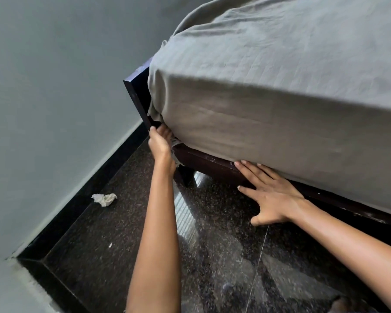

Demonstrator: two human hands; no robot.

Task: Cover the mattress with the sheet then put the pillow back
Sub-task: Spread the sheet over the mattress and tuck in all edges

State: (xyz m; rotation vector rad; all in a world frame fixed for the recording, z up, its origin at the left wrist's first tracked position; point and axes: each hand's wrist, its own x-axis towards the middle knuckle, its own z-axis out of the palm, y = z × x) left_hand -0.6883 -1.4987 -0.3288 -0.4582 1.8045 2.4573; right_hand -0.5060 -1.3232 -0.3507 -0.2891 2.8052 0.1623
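The dark speckled floor (pixel 113 233) is polished, and a crumpled white paper (pixel 104 199) lies on it to the left, well apart from both hands.

The right hand (pixel 272 195) lies flat against the dark wooden rail (pixel 212 162) of the bed. Its fingers are straight and spread, and the thumb is held out low toward the floor. It holds nothing. The fingertips reach the lower edge of the sheet (pixel 269 91), where the cloth meets the rail.

The left hand (pixel 159 142) is further off, raised to the bottom corner of the bed, above the leg (pixel 186 176). Its thumb points up beside the dark upright board (pixel 137 96) at the bed's end. The fingers go in under the bunched corner of the sheet and are hidden there, so I cannot tell whether they grip the cloth or only push at it. A frayed pale strip of fabric hangs just beside the wrist.

The grey-green sheet is drawn over the top and down the near side of the bed, so the mattress beneath is wholly hidden. The side face is fairly smooth. The top is lightly creased, and at the corner the cloth gathers in folds against the board.

Beyond the bed the grey wall (pixel 54 86) meets the floor along a black skirting (pixel 95 177).
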